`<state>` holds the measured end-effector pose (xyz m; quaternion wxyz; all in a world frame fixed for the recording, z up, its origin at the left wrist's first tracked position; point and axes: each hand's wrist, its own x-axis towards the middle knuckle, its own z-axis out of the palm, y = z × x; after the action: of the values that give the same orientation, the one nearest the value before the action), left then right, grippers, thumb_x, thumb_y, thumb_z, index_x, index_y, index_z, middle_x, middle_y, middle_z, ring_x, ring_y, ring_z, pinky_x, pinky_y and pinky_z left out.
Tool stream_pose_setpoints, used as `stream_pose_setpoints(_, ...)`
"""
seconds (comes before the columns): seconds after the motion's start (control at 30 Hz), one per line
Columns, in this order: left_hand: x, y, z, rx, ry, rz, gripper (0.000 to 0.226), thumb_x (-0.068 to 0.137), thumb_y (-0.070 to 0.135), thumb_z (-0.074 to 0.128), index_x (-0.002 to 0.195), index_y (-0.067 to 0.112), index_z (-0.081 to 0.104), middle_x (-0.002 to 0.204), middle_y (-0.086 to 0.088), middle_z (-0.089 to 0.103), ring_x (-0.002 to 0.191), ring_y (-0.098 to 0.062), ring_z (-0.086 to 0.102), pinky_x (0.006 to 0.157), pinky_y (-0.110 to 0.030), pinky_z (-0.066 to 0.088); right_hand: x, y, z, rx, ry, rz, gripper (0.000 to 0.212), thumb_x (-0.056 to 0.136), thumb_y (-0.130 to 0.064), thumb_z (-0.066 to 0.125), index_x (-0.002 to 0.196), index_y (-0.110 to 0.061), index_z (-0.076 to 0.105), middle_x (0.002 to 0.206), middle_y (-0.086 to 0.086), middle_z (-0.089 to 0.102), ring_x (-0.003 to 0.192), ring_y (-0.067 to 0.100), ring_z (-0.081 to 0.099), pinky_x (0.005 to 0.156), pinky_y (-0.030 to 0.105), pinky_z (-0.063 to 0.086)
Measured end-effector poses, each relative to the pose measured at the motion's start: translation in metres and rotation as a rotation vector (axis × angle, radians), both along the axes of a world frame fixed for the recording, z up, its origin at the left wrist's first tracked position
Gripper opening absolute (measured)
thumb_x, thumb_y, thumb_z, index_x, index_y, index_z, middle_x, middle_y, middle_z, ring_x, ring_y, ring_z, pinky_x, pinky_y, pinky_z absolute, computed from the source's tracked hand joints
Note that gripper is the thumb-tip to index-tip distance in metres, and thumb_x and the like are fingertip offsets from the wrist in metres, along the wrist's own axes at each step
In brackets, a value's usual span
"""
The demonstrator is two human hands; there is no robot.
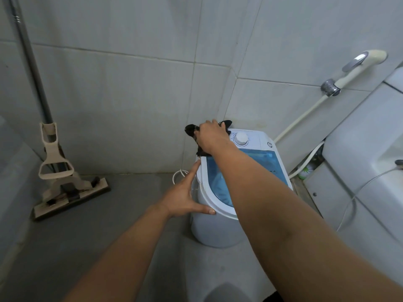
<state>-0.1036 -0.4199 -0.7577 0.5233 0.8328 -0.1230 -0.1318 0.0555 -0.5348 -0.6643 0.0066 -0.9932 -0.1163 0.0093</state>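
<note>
Two bare forearms enter from the lower edge of the frame. The left hand [185, 192], at centre, lies spread against the left rim of a small white washing machine [213, 232], with the fingers straight and the thumb laid along the near rim. The machine stands on the grey floor [122, 205] at centre right, topped by a blue translucent lid [218, 177]. Open floor extends from its left side to the mop [65, 188] leaning at the left edge; on its right it stands near a white toilet [359, 149]. The right hand [212, 136] reaches over the lid to the top's far left corner, its fingers curled over a dark cloth [192, 130] gripped there. Just right of this hand sits the white dial [241, 138]; its surrounding print is too small to read. Behind rises the tiled wall [130, 94], with a hand sprayer [357, 64] at upper right.
</note>
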Motion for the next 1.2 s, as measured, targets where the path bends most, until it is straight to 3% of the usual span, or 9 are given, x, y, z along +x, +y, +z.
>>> stream_pose_setpoints(0.17,-0.001,0.0,0.003,0.014,0.016,-0.012,0.149,0.062,0.047,0.103,0.165,0.052,-0.005,0.157,0.036,0.022,0.147,0.007,0.024,0.117,-0.022,0.027,-0.013,-0.014,0.0,0.035,-0.025,0.079,0.04,0.106,-0.033,0.038,0.12,-0.006,0.064,0.129,0.012,0.058,0.128,0.032,0.044,0.115,0.058,0.026)
stream_pose_setpoints(0.33,-0.002,0.002,0.005,0.038,-0.016,-0.016,0.145,0.06,0.049,0.103,0.165,0.051,0.004,0.141,0.056,0.027,0.127,0.036,0.032,0.112,-0.008,0.031,-0.042,-0.027,-0.015,0.123,-0.092,0.159,0.037,0.104,-0.034,0.041,0.116,-0.009,0.066,0.129,0.01,0.058,0.128,0.03,0.044,0.112,0.054,0.027)
stream_pose_setpoints(0.4,-0.003,0.002,0.01,0.062,-0.036,-0.011,0.146,0.056,0.059,0.101,0.164,0.054,0.002,0.151,0.049,0.029,0.141,0.021,0.033,0.12,-0.02,0.032,-0.056,-0.033,-0.018,0.163,-0.089,0.174,0.036,0.104,-0.033,0.042,0.118,-0.009,0.065,0.131,0.01,0.056,0.13,0.03,0.042,0.113,0.053,0.026)
stream_pose_setpoints(0.47,-0.003,0.002,0.013,0.079,-0.047,-0.019,0.149,0.056,0.064,0.099,0.165,0.052,-0.001,0.167,0.031,0.025,0.153,0.004,0.026,0.126,-0.029,0.028,-0.071,-0.036,-0.019,0.197,-0.07,0.18,0.036,0.104,-0.032,0.042,0.123,-0.009,0.063,0.137,0.011,0.054,0.135,0.03,0.039,0.116,0.053,0.023)
stream_pose_setpoints(0.57,-0.003,0.003,0.013,0.09,-0.068,-0.025,0.15,0.055,0.067,0.098,0.167,0.045,0.0,0.172,0.02,0.021,0.158,-0.003,0.022,0.13,-0.036,0.026,-0.092,-0.04,-0.02,0.216,-0.057,0.193,0.038,0.105,-0.032,0.043,0.129,-0.008,0.061,0.146,0.013,0.049,0.141,0.031,0.035,0.119,0.053,0.018)
stream_pose_setpoints(0.77,-0.002,0.001,0.02,0.141,-0.094,-0.009,0.154,0.049,0.077,0.095,0.169,0.039,0.006,0.172,0.018,0.026,0.158,-0.006,0.027,0.129,-0.042,0.031,-0.102,-0.042,-0.021,0.239,-0.074,0.125,0.037,0.104,-0.033,0.043,0.125,-0.009,0.062,0.136,0.012,0.055,0.134,0.031,0.042,0.117,0.053,0.024)
stream_pose_setpoints(0.93,-0.004,-0.001,0.022,0.15,-0.096,-0.004,0.148,0.05,0.073,0.098,0.168,0.044,0.012,0.165,0.024,0.04,0.151,-0.001,0.041,0.125,-0.042,0.04,-0.097,-0.065,-0.018,0.249,-0.073,-0.007,0.037,0.104,-0.033,0.041,0.124,-0.01,0.062,0.131,0.01,0.057,0.131,0.03,0.044,0.116,0.054,0.025)
stream_pose_setpoints(1.07,-0.005,-0.003,0.025,0.18,-0.119,-0.015,0.147,0.051,0.074,0.097,0.166,0.05,0.008,0.165,0.027,0.037,0.151,-0.001,0.041,0.124,-0.04,0.041,-0.091,-0.101,-0.014,0.232,-0.046,-0.072,0.039,0.105,-0.033,0.039,0.126,-0.01,0.061,0.137,0.01,0.055,0.136,0.029,0.042,0.119,0.055,0.023)
stream_pose_setpoints(1.2,-0.004,-0.001,0.028,0.235,-0.142,-0.008,0.15,0.048,0.081,0.092,0.166,0.052,0.005,0.167,0.028,0.032,0.153,-0.001,0.038,0.125,-0.041,0.04,-0.086,-0.126,-0.01,0.244,-0.034,-0.175,0.038,0.105,-0.033,0.038,0.123,-0.009,0.061,0.132,0.012,0.059,0.13,0.032,0.046,0.113,0.054,0.03)
